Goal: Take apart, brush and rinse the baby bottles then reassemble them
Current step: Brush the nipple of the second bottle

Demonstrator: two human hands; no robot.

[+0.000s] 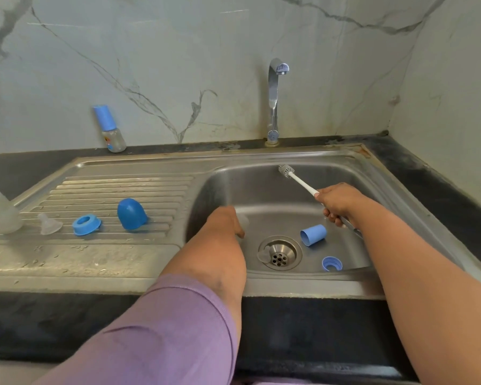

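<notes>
Gripping the white-handled bottle brush (300, 182) clear of the work, the right hand (335, 204) waits while the left hand (228, 221) holds a clear plastic bottle (243, 220) low in the steel sink (275, 195), likely readying it for brushing.

The sink (261, 187) under my arms is brushed steel, dulled and water-spotted on the ribbed drainboard (117, 190). The tap (273, 98) shines like polished chrome. My brush handle (303, 184) looks like smooth white plastic. The blue caps (131, 213) are matt plastic; the teat (49, 224) seems soft, cloudy silicone. Dark desk (442, 184), marble-look wall (178, 65).
</notes>
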